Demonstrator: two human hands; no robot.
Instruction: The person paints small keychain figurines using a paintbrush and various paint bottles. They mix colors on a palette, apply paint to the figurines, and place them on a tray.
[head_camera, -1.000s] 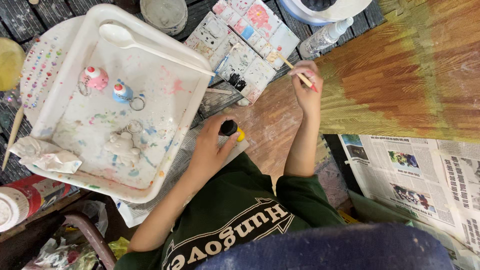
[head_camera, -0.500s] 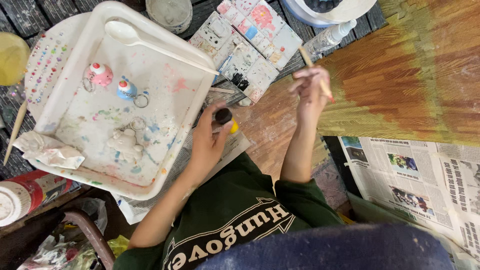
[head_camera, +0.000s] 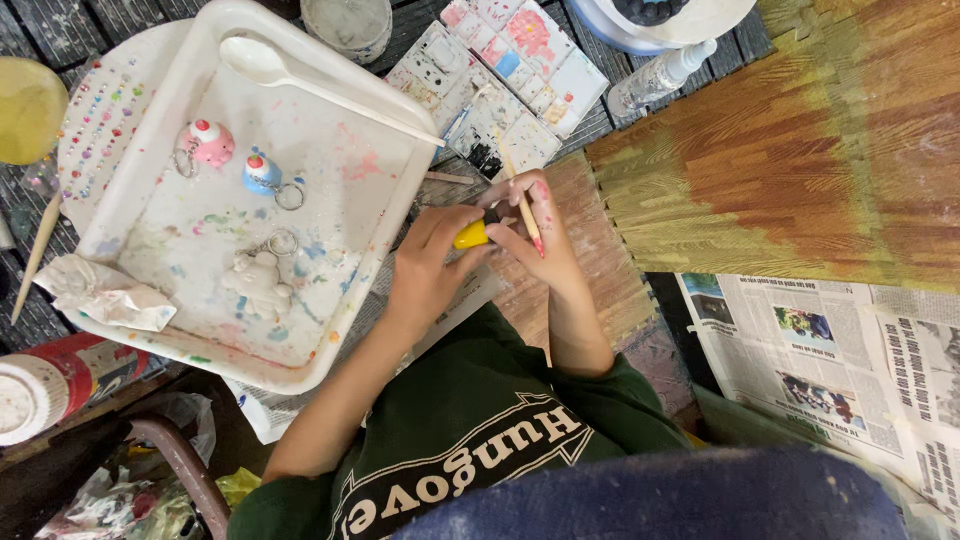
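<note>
Right hand (head_camera: 535, 235) now at yellow figure (head_camera: 470, 236)

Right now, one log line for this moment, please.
left hand: holds yellow figure | right hand: holds brush by figure | tray: three keyrings | palette: beyond hands

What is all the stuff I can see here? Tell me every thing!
tray: 1, white, paint-stained, left
spoon: 1, white, across tray
keyring figures: 3 in tray; pink, blue, unpainted
tissue: 1, white, tray's left corner
palette: 1, white, top centre
spray bottle: 1, clear, top right
newspaper: sheets, right
left hand: holds yellow piece
right hand: holds brush, touches the piece
</note>
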